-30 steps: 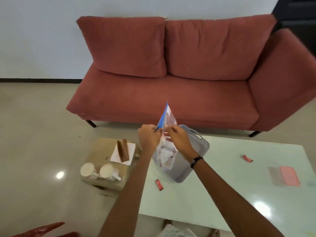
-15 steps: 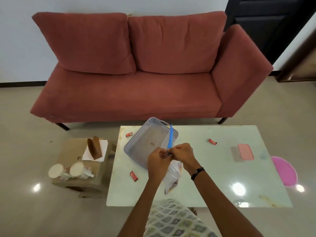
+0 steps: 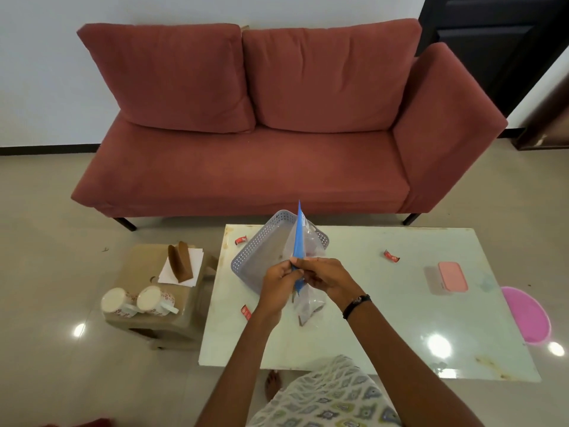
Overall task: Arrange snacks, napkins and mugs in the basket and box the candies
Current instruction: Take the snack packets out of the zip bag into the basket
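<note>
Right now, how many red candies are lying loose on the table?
3. One candy left of the basket, one toward the pink box, one beside the left hand. Hands or bag may hide more.

A clear snack bag (image 3: pixel 308 300) with a blue zip strip stands upright above the bench (image 3: pixel 385 303), just before the empty grey basket (image 3: pixel 264 257). Red candies (image 3: pixel 240 240) lie scattered around; a pink box (image 3: pixel 452 276) sits right. Two white mugs (image 3: pixel 138 302) lie tipped beside the napkins (image 3: pixel 181 268) on a stool.

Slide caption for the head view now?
Both hands pinch the zip bag over the grey basket.
</note>
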A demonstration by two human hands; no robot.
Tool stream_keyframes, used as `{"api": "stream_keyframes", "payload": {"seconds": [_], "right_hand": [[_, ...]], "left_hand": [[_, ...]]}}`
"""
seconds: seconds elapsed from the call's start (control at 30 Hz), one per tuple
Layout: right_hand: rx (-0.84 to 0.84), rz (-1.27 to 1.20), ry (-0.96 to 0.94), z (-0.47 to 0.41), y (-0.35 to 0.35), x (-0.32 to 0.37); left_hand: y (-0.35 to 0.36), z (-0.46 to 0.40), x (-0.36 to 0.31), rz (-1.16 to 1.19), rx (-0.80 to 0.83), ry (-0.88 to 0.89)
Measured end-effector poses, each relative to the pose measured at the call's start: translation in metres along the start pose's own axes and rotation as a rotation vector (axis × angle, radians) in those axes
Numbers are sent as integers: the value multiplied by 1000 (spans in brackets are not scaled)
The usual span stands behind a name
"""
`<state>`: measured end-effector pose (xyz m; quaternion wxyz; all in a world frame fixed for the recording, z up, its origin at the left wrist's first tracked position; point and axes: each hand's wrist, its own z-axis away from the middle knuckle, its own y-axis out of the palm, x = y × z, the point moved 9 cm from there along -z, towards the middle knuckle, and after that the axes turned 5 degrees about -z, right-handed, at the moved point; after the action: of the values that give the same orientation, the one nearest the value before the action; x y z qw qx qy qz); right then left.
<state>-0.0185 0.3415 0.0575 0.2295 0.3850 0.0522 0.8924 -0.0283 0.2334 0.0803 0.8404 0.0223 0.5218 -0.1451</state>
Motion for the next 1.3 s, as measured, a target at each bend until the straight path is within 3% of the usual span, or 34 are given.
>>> {"api": "stream_keyframes", "payload": {"seconds": [0.23,0.43,0.53,0.7,0.83,1.07,1.3], "right_hand": [[82,-28,90,-4,0,-14],[107,56,97,2,-5,-18],[120,142,63,5,-8,-15],[137,355,12,9,-5,-9],[168,603,34,14,0,-16],[237,861,-9,12,1,-27],[228,787,-125,15,-10,-42]], "left_hand": [[-1,8,-4,9,157,-23],[-4,6,2,-184,147,-85],[-14,5,3,-342,52,-48],[-14,14,-14,-583,-134,156],[-10,18,-14,-621,-189,208],[-3,25,7,-681,-85,171],[2,25,40,-491,211,-130]]}}
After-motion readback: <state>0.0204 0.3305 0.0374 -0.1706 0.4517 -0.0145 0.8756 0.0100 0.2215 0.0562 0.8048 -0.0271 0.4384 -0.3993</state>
